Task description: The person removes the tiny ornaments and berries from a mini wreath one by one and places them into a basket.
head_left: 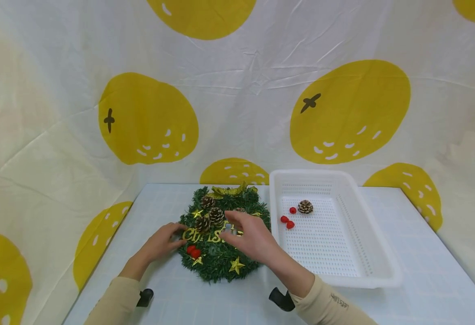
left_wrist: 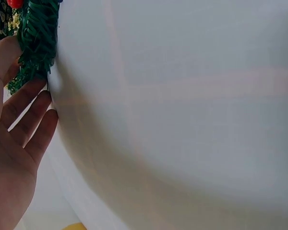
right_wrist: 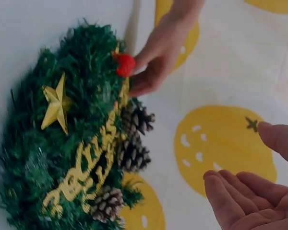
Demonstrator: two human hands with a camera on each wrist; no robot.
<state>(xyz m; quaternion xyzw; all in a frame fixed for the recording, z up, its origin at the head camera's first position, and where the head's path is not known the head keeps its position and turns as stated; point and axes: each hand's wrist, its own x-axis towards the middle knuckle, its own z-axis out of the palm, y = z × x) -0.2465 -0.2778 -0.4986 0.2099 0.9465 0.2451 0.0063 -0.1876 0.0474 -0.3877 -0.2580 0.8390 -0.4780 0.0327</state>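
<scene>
A green Christmas wreath (head_left: 217,268) lies on the table, with pine cones (head_left: 216,216), gold lettering (head_left: 197,235), gold stars (head_left: 236,265) and red berries (head_left: 195,253) on it. A gold bow (head_left: 229,191) sits at its far edge. My left hand (head_left: 160,243) grips the wreath's left rim; in the left wrist view the thumb lies on the greenery and the fingers (left_wrist: 31,115) reach along the table beneath the edge. Above the wreath's right half hovers my right hand (head_left: 253,234), thumb and fingers apart, holding nothing. It partly covers the lettering and a cone.
Right of the wreath stands a white plastic basket (head_left: 373,230), close to its edge. Inside it are a loose pine cone (head_left: 305,206) and several red berries (head_left: 290,224). A curtain (head_left: 241,113) printed with yellow fruit hangs behind the table (head_left: 180,302).
</scene>
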